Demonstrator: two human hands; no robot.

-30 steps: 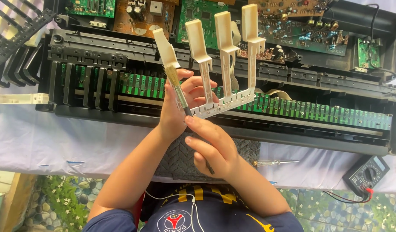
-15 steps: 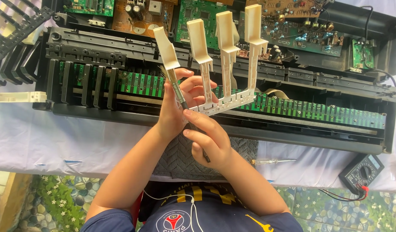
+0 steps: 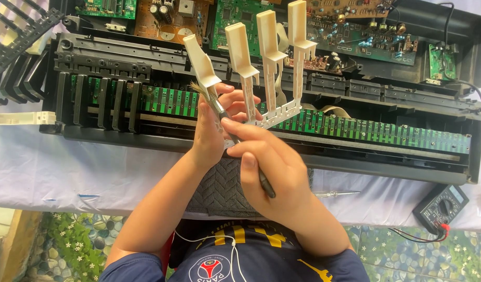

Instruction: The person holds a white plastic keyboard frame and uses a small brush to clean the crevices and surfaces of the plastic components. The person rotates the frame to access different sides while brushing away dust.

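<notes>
Both hands raised close together — left hand (image 3: 211, 133) gripping, right hand (image 3: 271, 172) fingers pinched.

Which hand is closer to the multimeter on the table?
Right. The right hand, gripping the brush, sits mid-frame on the side of the multimeter, which lies far off at the table's edge. The left hand, holding the white key set, is farther away.

table with white cloth (image 3: 68, 172) | open keyboard case (image 3: 355, 162) across top | small screwdriver (image 3: 337, 194) lower middle | multimeter (image 3: 441, 208) lower right | white key piece (image 3: 18, 118) left edge
</notes>
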